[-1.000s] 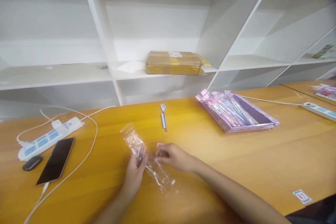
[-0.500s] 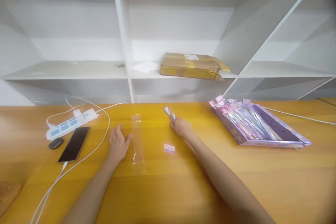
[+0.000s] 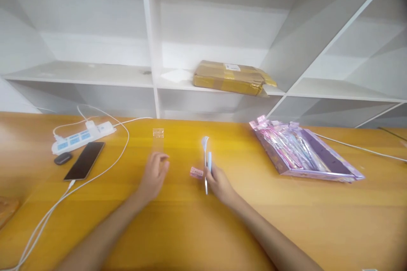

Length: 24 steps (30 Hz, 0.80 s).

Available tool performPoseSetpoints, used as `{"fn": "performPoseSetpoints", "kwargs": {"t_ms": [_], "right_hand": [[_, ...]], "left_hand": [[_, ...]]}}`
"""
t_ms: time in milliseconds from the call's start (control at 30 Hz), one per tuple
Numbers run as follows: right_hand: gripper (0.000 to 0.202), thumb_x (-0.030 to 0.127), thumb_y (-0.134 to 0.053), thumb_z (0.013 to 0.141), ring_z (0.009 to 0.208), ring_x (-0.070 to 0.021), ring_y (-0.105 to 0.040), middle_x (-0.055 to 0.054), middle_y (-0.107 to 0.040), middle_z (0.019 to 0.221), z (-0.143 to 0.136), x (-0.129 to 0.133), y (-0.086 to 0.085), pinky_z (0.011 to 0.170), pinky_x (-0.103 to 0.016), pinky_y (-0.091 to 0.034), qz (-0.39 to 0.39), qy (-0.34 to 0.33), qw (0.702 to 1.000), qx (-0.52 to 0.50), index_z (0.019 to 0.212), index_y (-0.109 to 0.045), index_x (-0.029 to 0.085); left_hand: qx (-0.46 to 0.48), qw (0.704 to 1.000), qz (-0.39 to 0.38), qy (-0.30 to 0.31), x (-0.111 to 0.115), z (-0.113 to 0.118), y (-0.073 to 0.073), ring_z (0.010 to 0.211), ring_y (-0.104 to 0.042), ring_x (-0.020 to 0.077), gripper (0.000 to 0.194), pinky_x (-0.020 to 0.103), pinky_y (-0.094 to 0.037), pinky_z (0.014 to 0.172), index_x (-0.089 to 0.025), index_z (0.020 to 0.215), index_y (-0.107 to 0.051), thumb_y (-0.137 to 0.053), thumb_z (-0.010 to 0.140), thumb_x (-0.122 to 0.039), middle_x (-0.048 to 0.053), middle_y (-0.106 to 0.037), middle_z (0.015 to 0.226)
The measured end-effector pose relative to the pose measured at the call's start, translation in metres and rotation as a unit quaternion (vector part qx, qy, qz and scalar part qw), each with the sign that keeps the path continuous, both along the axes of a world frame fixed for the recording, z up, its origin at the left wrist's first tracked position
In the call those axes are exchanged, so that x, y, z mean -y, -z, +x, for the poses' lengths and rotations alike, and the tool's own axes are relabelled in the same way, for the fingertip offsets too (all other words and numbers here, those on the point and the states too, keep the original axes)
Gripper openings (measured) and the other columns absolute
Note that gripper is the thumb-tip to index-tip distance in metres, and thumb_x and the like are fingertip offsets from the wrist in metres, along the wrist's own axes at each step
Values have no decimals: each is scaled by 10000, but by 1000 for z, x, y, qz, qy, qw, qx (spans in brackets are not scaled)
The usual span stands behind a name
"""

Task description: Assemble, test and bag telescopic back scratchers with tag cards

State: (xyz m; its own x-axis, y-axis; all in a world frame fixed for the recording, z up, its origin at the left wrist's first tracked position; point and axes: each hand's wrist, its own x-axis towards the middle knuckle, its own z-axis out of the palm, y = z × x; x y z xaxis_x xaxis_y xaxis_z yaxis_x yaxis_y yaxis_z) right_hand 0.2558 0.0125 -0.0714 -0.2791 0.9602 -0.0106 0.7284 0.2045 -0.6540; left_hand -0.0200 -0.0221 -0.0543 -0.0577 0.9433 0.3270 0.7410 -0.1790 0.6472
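My right hand (image 3: 220,183) is closed round a slim silvery stick with a pale-blue head (image 3: 205,140). The head is blurred; it showed prongs in the earlier view. A short light-blue rod (image 3: 209,161) stands up beside it in the same grip, and I cannot tell whether the two are joined. My left hand (image 3: 154,175) holds nothing, its thumb and slightly bent fingers apart. It covers most of a clear plastic sleeve (image 3: 158,133), whose top end shows beyond the fingers. Between my hands lies a small pink label card (image 3: 196,172), close to the stick.
A purple display box (image 3: 337,152) on the right holds several wrapped pink and blue items (image 3: 286,146). On the left are a power strip (image 3: 82,137), a phone (image 3: 85,161) on a white cable and a small black case (image 3: 63,158). A taped carton (image 3: 229,77) sits on the shelf.
My right hand has drawn the stick nearer, and it now stands more upright in view. My left hand has moved right, over the plastic sleeve. The camera view has shifted slightly.
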Motion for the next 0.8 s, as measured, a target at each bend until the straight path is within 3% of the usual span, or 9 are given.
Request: {"fn": "performPoseSetpoints", "kwargs": {"t_ms": [67,133,200,300,367,433,533,667,800], "right_hand": [[379,441,-333,1104,1018,-236,-715,-104,-733,1115,-12,28,8,900,-330,-557,6,-51,992,-117,1251,-582,196],[342,425,-394,1093,1041,-227,-707,-98,-714,1166,-22,48,18,943,-352,-556,6,-86,971,-224,1326,-536,218],[314,406,-459,1075,966,-213,-703,-87,-707,1123,-30,59,28,887,-349,-569,1,-90,955,-284,1327,-509,226],[239,430,-506,1063,711,-170,-646,-26,-667,877,-33,63,37,681,-303,-558,-33,-73,933,-351,1191,-505,228],[217,456,-511,1066,567,-139,-574,29,-577,740,-30,62,37,561,-272,-513,-65,-77,907,-409,1058,-476,242],[236,463,-535,1060,514,-123,-560,42,-547,733,-25,59,32,510,-261,-496,-89,-88,879,-460,998,-455,250],[221,442,-600,1034,601,-133,-626,0,-595,844,-19,57,25,561,-277,-542,-89,-83,872,-475,1004,-519,238],[194,412,-657,1003,787,-169,-654,-46,-628,909,-18,56,22,723,-313,-574,-36,-86,899,-428,998,-620,222],[262,455,-714,964,835,-192,-674,-58,-662,961,-19,52,23,790,-349,-580,-73,-111,888,-440,1061,-622,230]], "left_hand": [[120,977,-76,158,22,36,-4,1137,-632,245,353,415,-521,1031,-230,1326,-569,-488,1056,-443,108,-624,1279],[205,941,-136,234,37,65,-3,1233,-612,267,427,428,-507,1068,-248,1404,-525,-575,1027,-442,126,-605,1364],[265,924,-150,231,45,80,4,1287,-583,287,459,442,-490,1092,-243,1405,-524,-621,1007,-448,138,-590,1391],[353,883,-192,242,46,80,18,1120,-648,258,453,409,-540,969,-238,1409,-503,-546,1041,-499,129,-632,1291],[401,840,-237,279,44,75,23,981,-667,224,475,380,-557,876,-234,1431,-472,-506,1055,-524,115,-655,1197],[421,813,-265,303,42,72,25,929,-662,208,498,367,-560,839,-225,1430,-473,-559,1036,-517,113,-658,1165],[419,807,-288,300,41,75,23,979,-663,210,487,362,-557,860,-231,1392,-515,-668,991,-461,122,-652,1229],[426,806,-291,292,39,79,23,1163,-663,248,388,404,-517,1029,-227,1276,-561,-715,967,-404,117,-660,1281],[434,812,-277,275,36,77,28,1152,-671,252,340,383,-516,993,-219,1211,-560,-707,972,-411,101,-686,1222]]}}
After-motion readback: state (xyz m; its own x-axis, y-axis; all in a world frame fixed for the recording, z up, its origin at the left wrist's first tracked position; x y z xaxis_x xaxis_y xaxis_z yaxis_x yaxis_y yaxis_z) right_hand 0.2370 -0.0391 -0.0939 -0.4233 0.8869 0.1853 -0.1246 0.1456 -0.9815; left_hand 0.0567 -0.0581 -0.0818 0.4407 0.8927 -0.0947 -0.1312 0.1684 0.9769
